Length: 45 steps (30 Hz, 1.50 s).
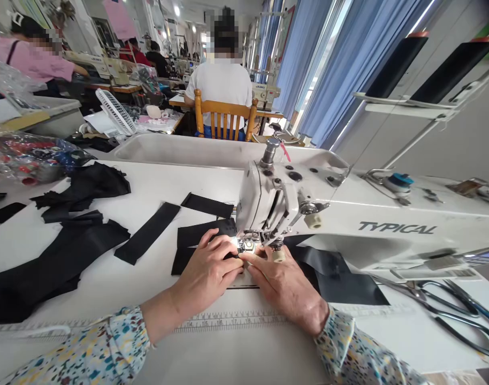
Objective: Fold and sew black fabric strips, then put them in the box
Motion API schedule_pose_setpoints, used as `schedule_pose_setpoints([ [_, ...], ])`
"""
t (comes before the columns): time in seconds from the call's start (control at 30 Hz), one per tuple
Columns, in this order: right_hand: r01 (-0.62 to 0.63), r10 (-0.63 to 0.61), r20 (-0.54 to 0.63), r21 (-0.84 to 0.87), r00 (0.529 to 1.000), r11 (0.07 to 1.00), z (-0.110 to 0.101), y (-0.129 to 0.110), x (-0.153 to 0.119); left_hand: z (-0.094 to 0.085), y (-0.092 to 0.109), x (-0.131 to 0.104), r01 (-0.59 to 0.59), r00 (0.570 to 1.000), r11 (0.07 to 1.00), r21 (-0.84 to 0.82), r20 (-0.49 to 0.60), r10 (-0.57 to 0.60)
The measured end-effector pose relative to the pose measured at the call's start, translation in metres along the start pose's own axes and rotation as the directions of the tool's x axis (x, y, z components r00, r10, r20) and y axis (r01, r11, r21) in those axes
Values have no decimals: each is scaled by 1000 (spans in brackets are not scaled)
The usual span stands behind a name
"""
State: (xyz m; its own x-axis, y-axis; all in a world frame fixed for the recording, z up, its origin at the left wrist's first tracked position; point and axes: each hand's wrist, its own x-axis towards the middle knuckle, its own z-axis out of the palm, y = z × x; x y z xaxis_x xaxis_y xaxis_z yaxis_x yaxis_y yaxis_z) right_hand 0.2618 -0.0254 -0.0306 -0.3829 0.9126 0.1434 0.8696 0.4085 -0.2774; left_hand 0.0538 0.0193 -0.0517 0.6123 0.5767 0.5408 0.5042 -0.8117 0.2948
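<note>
Both my hands meet at the needle area of a white sewing machine [264,198]. My left hand [206,270] lies left of the presser foot [248,246], its fingers curled and pinched on a black fabric piece [206,232]. To the right, my right hand [284,283] has thumb and forefinger brought together close to the foot, with black fabric [349,280] beside and behind it. The fingertips come close together just in front of the foot. What lies directly beneath them is mostly hidden.
Black fabric strips [148,232] and larger cut pieces [47,256] lie to the left. Scissors [445,307] rest at the right. A printed ruler [228,322] runs along the front. Thread cones [397,64] stand above right. Ahead, a person sits on a wooden chair [224,109].
</note>
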Motion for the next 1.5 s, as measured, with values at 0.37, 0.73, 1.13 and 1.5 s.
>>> schedule_pose_setpoints([
  [0.37, 72, -70, -97, 9, 993, 997, 3, 8, 5, 4, -2, 3, 5, 1000, 1000, 11, 5, -5],
  [0.73, 73, -68, -121, 42, 990, 996, 2, 4, 5, 1, 0, 4, 2, 1000, 1000, 30, 11, -3],
  [1.13, 87, -87, -117, -8, 989, 996, 5, 9, 6, 1, -3, 5, 9, 1000, 1000, 24, 15, -9],
  [1.5, 50, -51, -26, -68, 998, 996, 2, 2, 5, 3, -3, 2, -8, 1000, 999, 47, -7, 9],
])
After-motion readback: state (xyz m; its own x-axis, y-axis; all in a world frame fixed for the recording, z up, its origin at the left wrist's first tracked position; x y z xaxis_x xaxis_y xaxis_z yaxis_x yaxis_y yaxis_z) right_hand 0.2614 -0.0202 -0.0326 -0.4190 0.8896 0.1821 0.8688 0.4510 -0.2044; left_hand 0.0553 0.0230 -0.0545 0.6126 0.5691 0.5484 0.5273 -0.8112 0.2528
